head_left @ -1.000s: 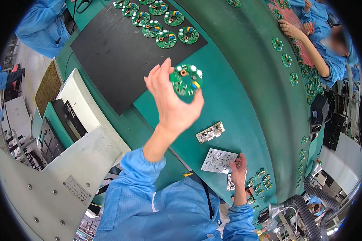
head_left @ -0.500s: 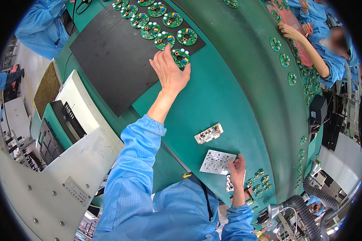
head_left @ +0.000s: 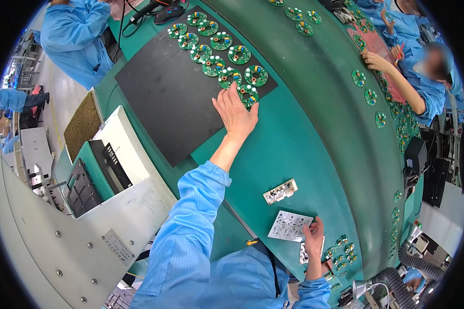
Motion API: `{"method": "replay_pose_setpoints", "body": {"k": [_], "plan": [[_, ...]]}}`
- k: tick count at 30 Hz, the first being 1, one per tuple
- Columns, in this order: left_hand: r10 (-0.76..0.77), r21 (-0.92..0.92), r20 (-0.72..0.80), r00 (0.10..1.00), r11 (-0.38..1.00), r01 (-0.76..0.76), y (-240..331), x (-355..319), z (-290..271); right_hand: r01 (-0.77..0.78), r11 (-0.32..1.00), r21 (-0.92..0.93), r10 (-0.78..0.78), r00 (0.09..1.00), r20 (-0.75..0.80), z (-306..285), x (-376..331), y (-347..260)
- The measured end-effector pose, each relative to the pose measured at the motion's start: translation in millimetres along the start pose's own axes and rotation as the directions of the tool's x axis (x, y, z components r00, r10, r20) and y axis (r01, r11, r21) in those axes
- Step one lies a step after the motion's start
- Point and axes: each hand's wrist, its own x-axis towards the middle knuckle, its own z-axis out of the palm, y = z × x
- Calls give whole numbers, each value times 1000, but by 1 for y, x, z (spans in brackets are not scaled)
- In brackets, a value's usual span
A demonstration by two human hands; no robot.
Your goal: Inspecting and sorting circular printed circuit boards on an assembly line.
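Observation:
My left hand [head_left: 235, 114] lies over the corner of a black mat with its fingers spread. Its thumb and index finger straddle a round green circuit board [head_left: 248, 96] with a hole in its middle. The index fingertip comes close to the neighbouring round board [head_left: 230, 78]. Lower right, my right hand [head_left: 313, 242] is closed at the edge of a flat silver-white circuit board [head_left: 288, 225], thumb on its side. A second pale board [head_left: 304, 253] sits partly hidden beneath that hand. Above them is a small rectangular module [head_left: 280, 191] with components on it.
The black mat [head_left: 160, 98] carries several round boards in two rows. To the right runs a green conveyor belt [head_left: 314, 98] with more boards. A co-worker's hand [head_left: 379, 62] reaches over it. Small green boards [head_left: 340, 252] cluster near my right hand; a white machine [head_left: 134, 206] stands left.
The whole view has shifted, so everything appears lower and further right. My left hand has drawn back slightly from the round board, which stays among the others. My right hand keeps its place at the silver-white board.

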Motion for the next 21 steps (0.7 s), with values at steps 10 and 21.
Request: {"method": "replay_pose_setpoints", "body": {"k": [10,21], "plan": [[63,-31,-51,997,997,-65,-9,8,-3,55,997,-60,-55,998,4,5,5,1],[83,-188,-37,996,978,-88,5,-19,6,81,997,15,-81,996,-33,-2,5,61]]}}
